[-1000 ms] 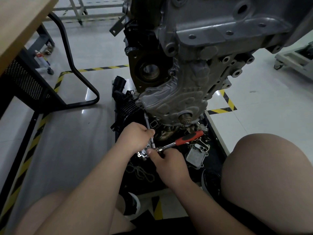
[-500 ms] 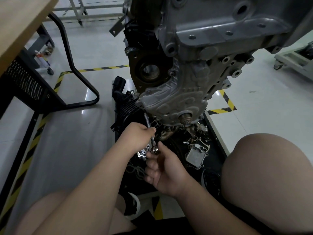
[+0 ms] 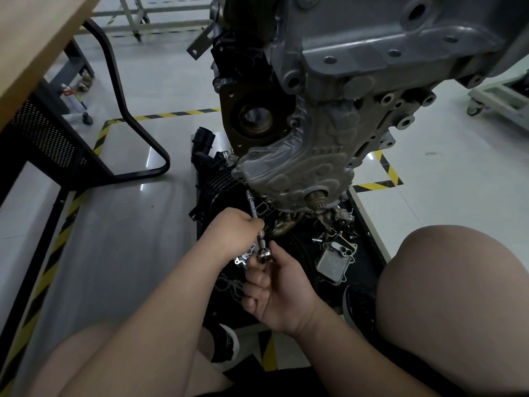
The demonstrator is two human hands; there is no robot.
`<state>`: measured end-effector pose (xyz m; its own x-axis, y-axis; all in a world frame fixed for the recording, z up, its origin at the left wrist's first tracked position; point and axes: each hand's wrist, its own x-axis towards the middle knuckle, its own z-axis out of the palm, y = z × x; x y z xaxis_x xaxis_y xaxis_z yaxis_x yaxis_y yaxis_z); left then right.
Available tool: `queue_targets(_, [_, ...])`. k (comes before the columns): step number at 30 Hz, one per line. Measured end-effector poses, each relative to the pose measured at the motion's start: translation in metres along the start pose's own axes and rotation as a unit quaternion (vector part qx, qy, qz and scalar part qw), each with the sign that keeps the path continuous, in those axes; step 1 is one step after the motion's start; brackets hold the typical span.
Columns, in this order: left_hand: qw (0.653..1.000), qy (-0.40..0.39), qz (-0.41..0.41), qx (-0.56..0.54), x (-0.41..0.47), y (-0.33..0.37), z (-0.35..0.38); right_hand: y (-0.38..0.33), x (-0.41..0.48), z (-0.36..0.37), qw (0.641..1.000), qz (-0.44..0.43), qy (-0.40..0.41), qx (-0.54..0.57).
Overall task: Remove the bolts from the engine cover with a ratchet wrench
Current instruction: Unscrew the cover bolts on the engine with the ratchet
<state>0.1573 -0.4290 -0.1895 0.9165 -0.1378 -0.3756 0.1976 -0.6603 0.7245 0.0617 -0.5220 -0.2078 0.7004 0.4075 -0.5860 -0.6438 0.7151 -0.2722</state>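
Working, by the look of it, on a bolt at the lower left corner of the engine cover [image 3: 297, 170], with the far tip of the extension bar [image 3: 253, 206] touching that edge; not making out the bolt itself. Gripping the bar's middle with the curled fingers of the left hand [image 3: 234, 229]. Pinching the ratchet head [image 3: 264, 252] at the near end between thumb and forefinger of the right hand [image 3: 282, 285]; not seeing its handle. Needing next, probably, a firmer hold and a swing, keeping the bar in line with the bolt and clear of the loose parts [image 3: 335, 260] lying below.
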Motion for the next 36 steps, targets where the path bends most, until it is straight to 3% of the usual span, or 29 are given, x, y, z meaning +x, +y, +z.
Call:
queue_targets(9, [0.999, 0.007, 0.024, 0.035, -0.001, -0.002, -0.003, 0.003, 0.0, 0.001, 0.984, -0.06, 0.092, -0.139])
queue_targets(12, [0.999, 0.013, 0.024, 0.041, -0.001, -0.003, -0.003, 0.005, 0.002, -0.004, 0.954, -0.117, 0.133, -0.243])
queue_targets(14, [0.998, 0.019, 0.023, 0.049, -0.001, -0.003, -0.002, 0.005, 0.003, -0.009, 0.889, -0.191, 0.188, -0.372])
queue_targets(17, [0.997, 0.018, 0.023, 0.067, 0.0, -0.002, 0.0, -0.005, -0.001, -0.016, 0.728, -0.283, 0.263, -0.566])
queue_targets(19, [0.997, 0.02, 0.026, 0.069, 0.0, -0.002, 0.001, -0.011, -0.002, -0.018, 0.624, -0.285, 0.281, -0.671])
queue_targets(21, [0.997, 0.025, 0.031, 0.073, 0.001, -0.002, 0.0, -0.013, 0.001, -0.019, 0.577, -0.29, 0.278, -0.711])
queue_targets(22, [0.996, 0.027, 0.032, 0.076, 0.001, -0.002, 0.0, -0.014, 0.002, -0.021, 0.587, -0.294, 0.272, -0.704])
queue_targets(23, [0.996, 0.029, 0.033, 0.079, 0.001, -0.003, 0.0, -0.014, 0.002, -0.021, 0.619, -0.298, 0.261, -0.678])
queue_targets(27, [0.996, 0.032, 0.04, 0.068, 0.002, -0.004, 0.0, -0.008, 0.002, -0.018, 0.829, -0.244, 0.202, -0.461])
queue_targets(29, [0.997, 0.032, 0.042, 0.057, 0.003, -0.005, 0.001, -0.005, 0.002, -0.012, 0.903, -0.184, 0.182, -0.342])
queue_targets(32, [0.998, 0.039, 0.03, 0.043, 0.003, -0.004, 0.003, -0.003, 0.001, -0.006, 0.97, -0.107, 0.139, -0.171])
queue_targets(36, [0.999, 0.034, 0.017, 0.017, 0.004, -0.004, 0.006, -0.004, -0.001, -0.003, 0.996, -0.045, 0.068, -0.028])
